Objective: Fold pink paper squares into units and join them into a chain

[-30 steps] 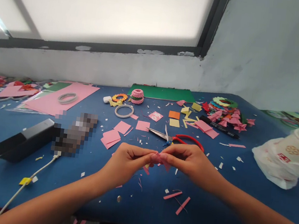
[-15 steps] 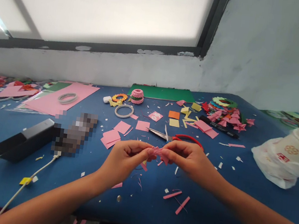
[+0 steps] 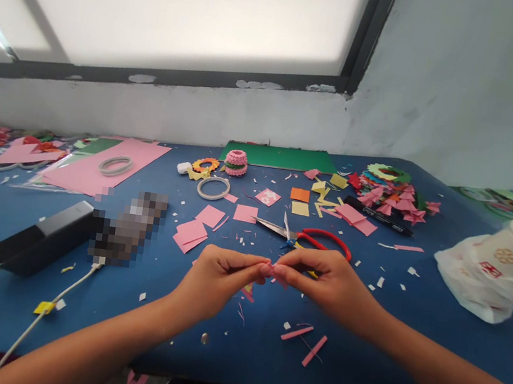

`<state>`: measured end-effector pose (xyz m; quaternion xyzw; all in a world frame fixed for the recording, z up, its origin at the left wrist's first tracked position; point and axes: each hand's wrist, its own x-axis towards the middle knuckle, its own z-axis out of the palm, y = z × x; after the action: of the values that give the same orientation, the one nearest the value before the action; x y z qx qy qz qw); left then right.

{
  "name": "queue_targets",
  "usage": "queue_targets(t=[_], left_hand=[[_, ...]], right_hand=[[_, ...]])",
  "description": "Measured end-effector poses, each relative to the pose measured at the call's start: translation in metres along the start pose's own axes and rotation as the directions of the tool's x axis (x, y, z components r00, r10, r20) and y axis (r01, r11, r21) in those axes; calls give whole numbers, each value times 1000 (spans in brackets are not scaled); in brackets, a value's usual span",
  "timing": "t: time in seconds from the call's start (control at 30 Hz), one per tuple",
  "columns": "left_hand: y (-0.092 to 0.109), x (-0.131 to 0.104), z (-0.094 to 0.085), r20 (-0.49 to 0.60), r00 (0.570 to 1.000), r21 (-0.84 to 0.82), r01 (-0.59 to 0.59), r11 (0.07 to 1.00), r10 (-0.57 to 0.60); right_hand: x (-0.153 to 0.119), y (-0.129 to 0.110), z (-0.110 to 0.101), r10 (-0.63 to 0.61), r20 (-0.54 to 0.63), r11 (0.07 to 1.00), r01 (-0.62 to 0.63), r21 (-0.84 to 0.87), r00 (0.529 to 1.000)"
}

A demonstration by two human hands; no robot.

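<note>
Between my two hands is a small folded piece of pink paper [image 3: 273,270], mostly covered by my fingertips. My left hand [image 3: 221,275] pinches its left side between thumb and forefinger. From the other side, my right hand [image 3: 321,276] pinches it too, and the fingertips of both hands nearly meet. Just behind my right hand lie red-handled scissors [image 3: 326,234], spread apart with the blades toward the left. Pink paper squares [image 3: 190,234] rest on the blue table beyond my left hand. Thin pink strips [image 3: 314,351] lie nearer to me.
Left on the table [image 3: 102,316] are a black box-shaped device [image 3: 50,234], a blurred-out object and white cables. Tape rolls [image 3: 213,189], a marker [image 3: 378,216] and piled folded-paper pieces [image 3: 392,197] sit farther back. A plastic-bagged cup [image 3: 497,268] stands at right.
My fingertips have drawn closer together over the pink paper, so less of it shows. My right hand sits slightly lower, and more of the scissors' handles is visible.
</note>
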<state>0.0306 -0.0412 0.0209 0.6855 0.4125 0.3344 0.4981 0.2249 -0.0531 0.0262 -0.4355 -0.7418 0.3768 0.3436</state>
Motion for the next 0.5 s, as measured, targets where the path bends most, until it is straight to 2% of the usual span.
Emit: queue_targets(t=[0.13,0.33,0.5], left_hand=[[4,2,1,-13,1000,-31,22,999,-22],[12,4,-1,-112,994,-153,-10,988,-7],[11,2,-1,-21,999,-182,34,983,-38]], right_hand=[[2,1,1,12,7,998,-12,59,1000],[4,1,-5,70,-16,979,-66,193,997],[2,-2,-6,80,-16,988,-77,132,997]])
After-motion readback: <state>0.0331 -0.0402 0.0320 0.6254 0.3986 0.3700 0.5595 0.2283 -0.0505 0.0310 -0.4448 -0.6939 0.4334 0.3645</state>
